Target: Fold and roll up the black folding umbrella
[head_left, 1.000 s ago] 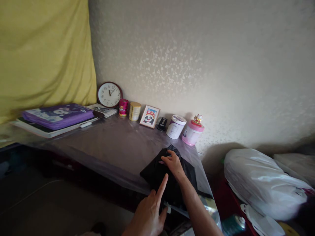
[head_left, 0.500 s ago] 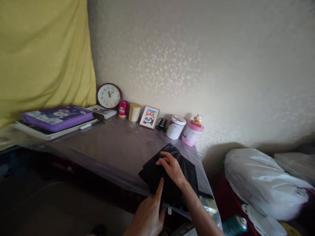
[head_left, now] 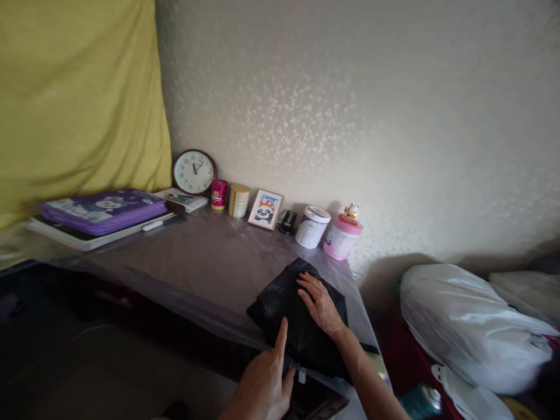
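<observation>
- Left hand (head_left: 265, 382), nearest, forefinger stretched out and touching the near edge of the folded black garment (head_left: 297, 315), other fingers curled in, gripping nothing
- Right hand (head_left: 320, 303) lies flat on top of the garment, fingers spread, not clasping it
- The garment sits at the counter's (head_left: 210, 262) near right corner, on clear plastic sheeting
- Along the far edge: pink-lidded jar (head_left: 342, 236), white tin (head_left: 312, 227), panda picture (head_left: 265, 209), wall clock (head_left: 194, 171)
</observation>
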The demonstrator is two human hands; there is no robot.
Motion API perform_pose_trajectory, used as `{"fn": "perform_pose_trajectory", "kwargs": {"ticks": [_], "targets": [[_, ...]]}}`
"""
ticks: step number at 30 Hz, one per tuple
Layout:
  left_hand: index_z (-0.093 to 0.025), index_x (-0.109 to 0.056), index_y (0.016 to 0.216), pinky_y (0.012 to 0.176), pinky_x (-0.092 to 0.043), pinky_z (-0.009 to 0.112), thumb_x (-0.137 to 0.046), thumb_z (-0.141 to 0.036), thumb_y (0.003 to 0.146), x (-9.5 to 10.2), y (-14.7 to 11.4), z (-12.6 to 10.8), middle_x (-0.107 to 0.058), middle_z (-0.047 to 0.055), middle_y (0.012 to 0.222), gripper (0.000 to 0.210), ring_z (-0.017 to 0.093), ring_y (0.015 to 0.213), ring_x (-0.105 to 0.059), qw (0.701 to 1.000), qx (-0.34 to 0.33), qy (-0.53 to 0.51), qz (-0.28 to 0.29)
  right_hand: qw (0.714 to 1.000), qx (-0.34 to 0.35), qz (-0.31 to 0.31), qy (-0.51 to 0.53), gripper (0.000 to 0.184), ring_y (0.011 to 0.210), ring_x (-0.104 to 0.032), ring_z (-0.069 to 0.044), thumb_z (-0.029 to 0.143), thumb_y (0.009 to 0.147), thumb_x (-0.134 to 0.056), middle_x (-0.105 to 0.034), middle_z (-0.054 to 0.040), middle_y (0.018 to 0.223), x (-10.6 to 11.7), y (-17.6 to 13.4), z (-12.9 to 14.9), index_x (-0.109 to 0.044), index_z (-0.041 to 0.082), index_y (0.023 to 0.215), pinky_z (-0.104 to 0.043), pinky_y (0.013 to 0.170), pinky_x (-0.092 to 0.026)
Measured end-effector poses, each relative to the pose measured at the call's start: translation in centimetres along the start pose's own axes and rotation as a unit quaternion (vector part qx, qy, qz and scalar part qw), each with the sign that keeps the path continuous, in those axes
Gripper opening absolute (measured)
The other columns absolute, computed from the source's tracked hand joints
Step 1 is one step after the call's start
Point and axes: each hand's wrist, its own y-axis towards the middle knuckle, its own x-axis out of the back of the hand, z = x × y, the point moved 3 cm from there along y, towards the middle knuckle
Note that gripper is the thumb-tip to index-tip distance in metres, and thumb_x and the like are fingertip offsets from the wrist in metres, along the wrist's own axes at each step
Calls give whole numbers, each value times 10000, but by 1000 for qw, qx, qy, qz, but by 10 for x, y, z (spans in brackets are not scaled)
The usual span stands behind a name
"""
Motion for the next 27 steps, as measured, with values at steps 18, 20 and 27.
{"fn": "perform_pose_trajectory", "kwargs": {"ticks": [18, 20, 27], "targets": [[-135, 29, 1437, 754, -433, 304, -395, -275, 863, 3, 0, -1, -663, 132, 987, 727, 234, 886, -628, 1000, 22, -1, 12, 985, -10, 138, -102, 305, 1249, -428, -219, 284, 931, -378, -606, -79, 1212, -24, 26, 32, -623, 203, 1092, -452, 1057, -234], [-116, -8, 1439, 744, -433, 298, -392, -276, 860, 3, 0, -1, -664, 134, 980, 713, 235, 886, -627, 1000, 17, -2, 12, 980, 38, 186, -63, 298, 1165, -513, -211, 273, 931, -374, -662, -58, 1114, -26, 21, 50, -659, 227, 1006, -433, 1034, -266], [-98, -171, 1420, 765, -434, 297, -385, -275, 847, 2, -1, 1, -648, 133, 1035, 637, 237, 924, -612, 1000, 8, -19, 19, 964, 73, 241, 81, 344, 890, -633, -133, 368, 937, -353, -711, 5, 886, -20, 15, 77, -676, 257, 894, -256, 866, -412]]}}
